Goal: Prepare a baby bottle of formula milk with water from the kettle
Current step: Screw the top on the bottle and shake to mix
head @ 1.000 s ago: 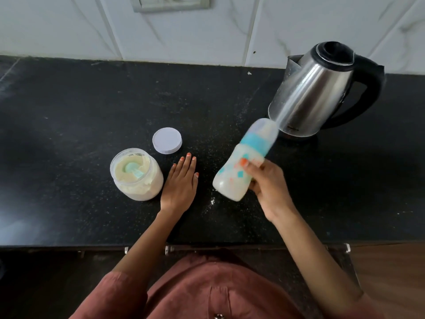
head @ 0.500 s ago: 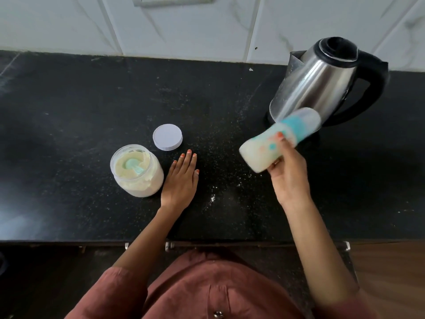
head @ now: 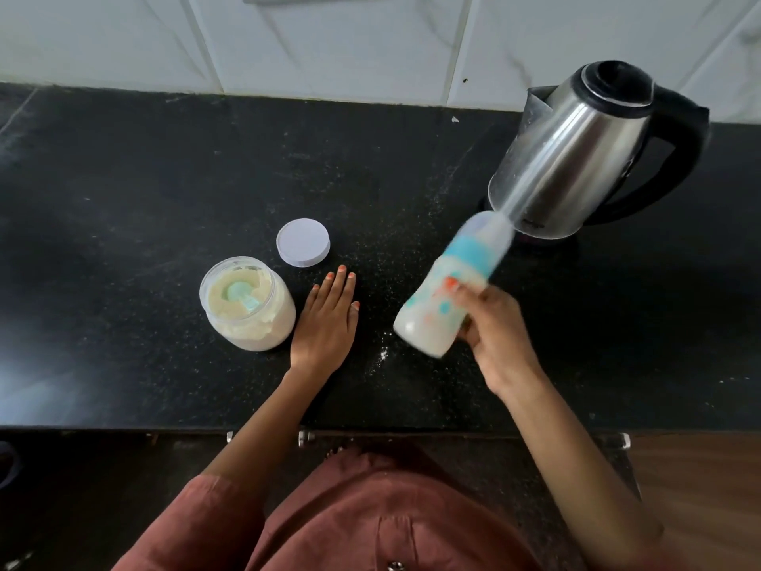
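My right hand grips a baby bottle filled with milky liquid, held above the counter and tilted with its capped top toward the kettle; the bottle is motion-blurred. It has a blue collar and a clear cap. The steel kettle with a black handle stands at the back right. My left hand lies flat on the black counter, fingers together, holding nothing. Just left of it stands an open jar of formula powder with a green scoop inside. The jar's white lid lies behind it.
Spilled powder specks dot the counter between my hands. A white tiled wall runs along the back. The counter's front edge, with metal drawer handles below it, is close to my body.
The bottle swung up and right toward the kettle, then back down and left to a steeper tilt. My left hand has stayed flat on the counter.
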The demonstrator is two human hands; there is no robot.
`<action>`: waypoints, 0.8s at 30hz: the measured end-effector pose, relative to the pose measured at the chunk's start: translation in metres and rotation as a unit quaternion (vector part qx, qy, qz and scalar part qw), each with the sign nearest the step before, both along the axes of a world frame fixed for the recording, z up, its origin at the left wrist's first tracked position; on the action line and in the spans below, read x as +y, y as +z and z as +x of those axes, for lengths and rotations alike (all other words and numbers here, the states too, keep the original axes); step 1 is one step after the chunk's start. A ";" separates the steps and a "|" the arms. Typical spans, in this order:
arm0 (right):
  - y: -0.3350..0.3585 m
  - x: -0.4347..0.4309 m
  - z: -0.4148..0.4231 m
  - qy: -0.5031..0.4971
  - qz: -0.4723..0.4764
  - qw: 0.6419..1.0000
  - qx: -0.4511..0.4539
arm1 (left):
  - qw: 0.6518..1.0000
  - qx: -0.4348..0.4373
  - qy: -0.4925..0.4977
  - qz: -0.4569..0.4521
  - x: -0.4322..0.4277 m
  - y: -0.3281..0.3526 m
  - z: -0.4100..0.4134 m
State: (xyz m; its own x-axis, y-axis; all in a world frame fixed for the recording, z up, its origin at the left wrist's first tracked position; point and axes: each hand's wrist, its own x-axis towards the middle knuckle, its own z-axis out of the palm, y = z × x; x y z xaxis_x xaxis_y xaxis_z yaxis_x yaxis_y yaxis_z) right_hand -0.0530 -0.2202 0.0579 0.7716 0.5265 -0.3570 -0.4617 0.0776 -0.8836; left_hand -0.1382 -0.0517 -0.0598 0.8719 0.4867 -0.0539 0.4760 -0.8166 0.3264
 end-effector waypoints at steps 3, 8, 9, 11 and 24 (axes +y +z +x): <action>0.000 -0.001 0.004 0.011 -0.011 1.000 -0.008 | 1.000 0.001 0.002 0.000 0.000 0.000 0.000; -0.006 0.005 0.010 -0.106 0.064 0.990 0.062 | 1.000 -0.004 0.001 0.001 0.000 0.000 0.001; -0.008 0.004 0.001 -0.045 0.024 0.998 0.033 | 1.000 -0.001 0.000 -0.001 0.000 0.000 0.001; -0.009 0.001 -0.010 0.048 -0.044 0.998 -0.025 | 1.000 0.003 -0.002 -0.007 0.001 0.000 0.001; 0.003 0.005 0.011 -0.089 0.040 0.994 0.045 | 1.000 -0.009 0.004 -0.010 0.000 0.001 0.001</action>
